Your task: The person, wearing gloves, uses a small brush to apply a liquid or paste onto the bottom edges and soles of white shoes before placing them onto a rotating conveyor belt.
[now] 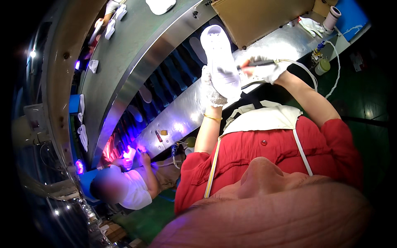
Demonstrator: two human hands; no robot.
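Note:
My left hand (213, 91), in a white knitted glove, grips a white shoe (222, 62) by its lower side. The shoe stands upright, its narrower end down, over the metal bench, and strong light washes out its surface. To the right of it, my right hand (264, 71) wears a white glove with some fingers bare. Those fingers are blurred and close around a slim hand tool (264, 63), from which a pale hose (304, 68) runs off to the right. The tool's tip is not clear, so I cannot tell whether it touches the shoe.
A conveyor belt (136, 37) with white shoe parts curves along the left. Blue shoe-shaped pieces (175, 74) stand beneath it. A cardboard box (256, 20), a spare glove (311, 27) and a pink roll (332, 18) are at the back right. A co-worker (134, 188) handles something lower left.

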